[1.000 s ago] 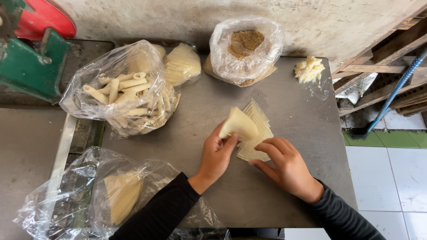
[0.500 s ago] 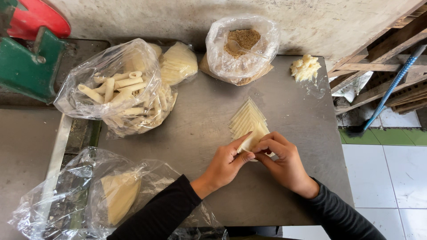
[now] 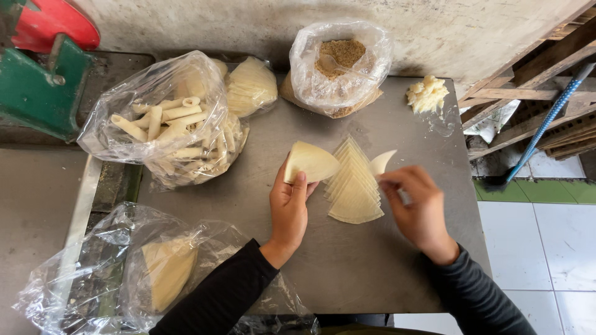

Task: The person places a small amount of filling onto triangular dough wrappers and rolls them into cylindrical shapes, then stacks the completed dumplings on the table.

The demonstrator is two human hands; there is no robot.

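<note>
Lower left: a clear plastic bag (image 3: 93, 279) holding pale wrappers (image 3: 166, 272) lies at the near edge of the grey worktop (image 3: 347, 273).
Left hand (image 3: 290, 211): mid-frame, grip closed on a folded wrapper (image 3: 310, 162), thumb on top.
Right hand (image 3: 419, 208): right of centre, fingertips pinching a thin wrapper sheet (image 3: 380, 163) lifted clear of the worktop.
Between the hands: a fanned stack of triangular wrappers (image 3: 354, 189) lying flat.
Upper left: a bag of rolled pastries (image 3: 164, 124), more wrappers (image 3: 250, 85) just behind it.
Far centre: a bag of brown crumbly filling (image 3: 340, 59) with a spoon (image 3: 329, 63) in it.
Upper right: a pale yellow lump (image 3: 426, 94) near the worktop's corner.
</note>
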